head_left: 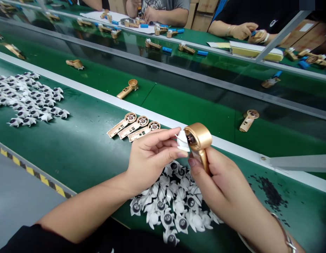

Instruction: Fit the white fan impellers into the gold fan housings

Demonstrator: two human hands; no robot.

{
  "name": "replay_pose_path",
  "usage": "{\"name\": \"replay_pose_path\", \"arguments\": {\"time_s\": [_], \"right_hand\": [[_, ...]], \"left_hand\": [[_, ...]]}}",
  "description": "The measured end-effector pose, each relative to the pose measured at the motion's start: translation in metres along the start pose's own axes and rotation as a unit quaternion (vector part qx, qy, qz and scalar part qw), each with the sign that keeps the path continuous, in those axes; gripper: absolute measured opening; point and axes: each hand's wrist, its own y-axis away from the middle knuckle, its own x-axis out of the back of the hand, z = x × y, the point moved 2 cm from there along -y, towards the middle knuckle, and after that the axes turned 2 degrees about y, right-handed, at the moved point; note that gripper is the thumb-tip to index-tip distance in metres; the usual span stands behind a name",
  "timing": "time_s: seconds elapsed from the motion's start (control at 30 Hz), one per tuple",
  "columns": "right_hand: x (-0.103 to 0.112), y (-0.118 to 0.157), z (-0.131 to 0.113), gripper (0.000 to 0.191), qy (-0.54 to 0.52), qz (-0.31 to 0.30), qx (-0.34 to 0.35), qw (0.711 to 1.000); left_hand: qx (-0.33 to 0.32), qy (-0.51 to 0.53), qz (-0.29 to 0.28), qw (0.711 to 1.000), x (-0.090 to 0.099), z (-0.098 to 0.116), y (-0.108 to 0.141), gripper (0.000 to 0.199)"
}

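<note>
Currently I have the left hand [148, 154] pinching a white fan blade [182, 141] between thumb and fingers, closed down to the blade's width. It sits right at the open face of the gold fan housing [203, 135]; I can't tell whether the two touch. My right hand [226, 181] has its fingers wrapped round the housing's handle, holding it above the tabletop [84, 140]. Under both hands I see a loose pile of blades [180, 206]. Three gold housing halves [139, 127] lie side by side beyond my left hand, and black bits [270, 191] are scattered right of my right wrist.
</note>
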Motion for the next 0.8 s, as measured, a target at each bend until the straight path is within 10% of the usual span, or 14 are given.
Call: {"name": "replay_pose_path", "arguments": {"time_s": [0.47, 0.67, 0.8], "right_hand": [[-0.015, 0.004, 0.001, 0.015, 0.086, 0.014, 0.016, 0.996], [0.005, -0.034, 0.044, 0.038, 0.154, -0.042, -0.091, 0.983], [0.007, -0.084, 0.103, 0.037, 0.309, -0.026, -0.198, 0.93]], "left_hand": [[0.076, 0.006, 0.03, 0.997, 0.003, -0.008, -0.001, 0.032], [0.131, -0.165, -0.072, 0.975, 0.019, 0.001, -0.022, 0.071], [0.091, -0.401, -0.332, 0.849, 0.023, 0.008, -0.023, 0.048]]}}
